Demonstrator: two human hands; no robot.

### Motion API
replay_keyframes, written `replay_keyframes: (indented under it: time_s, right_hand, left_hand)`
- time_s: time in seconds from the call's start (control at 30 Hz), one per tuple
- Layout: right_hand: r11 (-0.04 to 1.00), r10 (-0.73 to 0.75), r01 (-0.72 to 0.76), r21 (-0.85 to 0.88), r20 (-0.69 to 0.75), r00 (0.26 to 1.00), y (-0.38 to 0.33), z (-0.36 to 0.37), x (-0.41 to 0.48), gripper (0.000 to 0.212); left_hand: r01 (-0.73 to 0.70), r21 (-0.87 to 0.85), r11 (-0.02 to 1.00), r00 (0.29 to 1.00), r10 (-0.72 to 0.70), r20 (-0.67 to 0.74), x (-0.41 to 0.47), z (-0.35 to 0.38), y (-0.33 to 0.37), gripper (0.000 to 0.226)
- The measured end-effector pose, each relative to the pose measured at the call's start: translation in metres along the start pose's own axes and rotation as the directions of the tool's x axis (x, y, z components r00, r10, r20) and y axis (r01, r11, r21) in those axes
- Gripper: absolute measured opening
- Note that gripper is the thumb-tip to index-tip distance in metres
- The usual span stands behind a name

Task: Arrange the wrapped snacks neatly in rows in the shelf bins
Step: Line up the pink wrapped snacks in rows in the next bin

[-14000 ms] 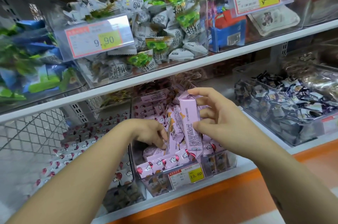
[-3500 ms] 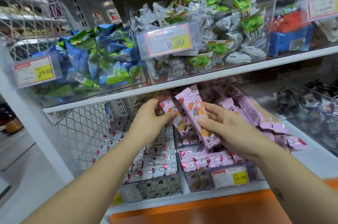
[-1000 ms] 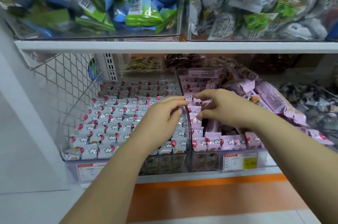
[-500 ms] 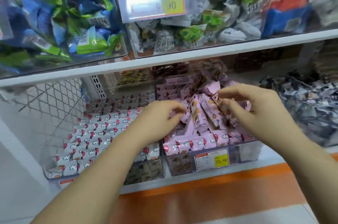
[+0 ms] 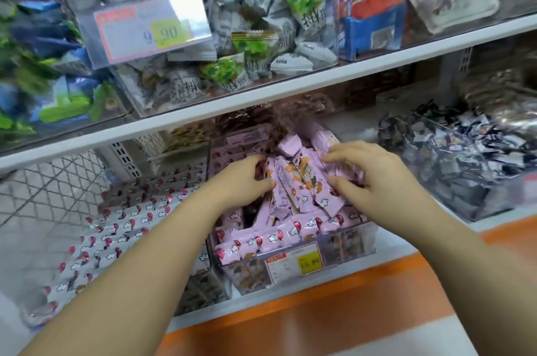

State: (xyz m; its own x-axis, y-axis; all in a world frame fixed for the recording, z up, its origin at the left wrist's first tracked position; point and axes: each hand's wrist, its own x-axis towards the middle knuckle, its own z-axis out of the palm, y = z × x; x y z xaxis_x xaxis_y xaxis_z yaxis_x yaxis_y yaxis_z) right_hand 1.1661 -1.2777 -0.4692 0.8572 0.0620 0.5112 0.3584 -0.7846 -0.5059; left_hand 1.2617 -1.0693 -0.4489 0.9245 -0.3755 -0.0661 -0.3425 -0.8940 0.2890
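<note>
Pink bars (image 5: 302,181) bunched between hands, long axes ran near-far — left hand (image 5: 247,181) curled round left edge, right hand (image 5: 374,178) pinched right edge, both equally close.

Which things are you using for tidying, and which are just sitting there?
In the job: left hand, right hand, pink snack bars, clear bin.
Just lying about: green-and-white packets, blue-green packets, dark wrapped sweets, upper price tag.
</note>
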Motion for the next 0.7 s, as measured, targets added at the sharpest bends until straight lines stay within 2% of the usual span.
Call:
replay_keyframes:
  time_s: [0.07, 0.2, 0.37, 0.5, 0.63, 0.7]
  right_hand:
    - [1.0, 0.003, -0.003, -0.003, 0.002, 1.0, -0.001, 0.001, 0.002, 0.029]
    - [1.0, 0.015, -0.015, -0.011, 0.002, 1.0, -0.001, 0.001, 0.003, 0.029]
    - [1.0, 0.013, -0.014, -0.017, -0.011, 1.0, -0.002, 0.0, 0.003, 0.029]
    - [0.999, 0.014, -0.014, -0.031, -0.017, 1.0, -0.001, 0.003, 0.004, 0.029]
    - [0.999, 0.019, -0.022, -0.046, -0.049, 0.999, -0.002, 0.005, 0.005, 0.026]
    - [0.999, -0.003, -0.002, -0.048, -0.104, 0.995, -0.008, 0.004, 0.005, 0.023]
  left_hand:
    - [0.02, -0.055, 0.998, 0.999, -0.019, 0.031, 0.004, -0.001, 0.003, 0.068]
    - [0.046, -0.148, 0.988, 0.998, -0.04, 0.042, 0.007, -0.001, 0.008, 0.053]
    - [0.134, -0.316, 0.939, 0.99, -0.143, -0.005, 0.006, 0.001, 0.007, 0.067]
    - [0.133, -0.408, 0.903, 0.973, -0.197, -0.119, -0.004, -0.008, 0.006, 0.053]
    - [0.13, -0.497, 0.858, 0.942, -0.264, -0.209, -0.017, -0.019, 0.001, 0.015]
    - [0.098, -0.548, 0.831, 0.922, -0.283, -0.264, -0.028, -0.023, -0.004, 0.018]
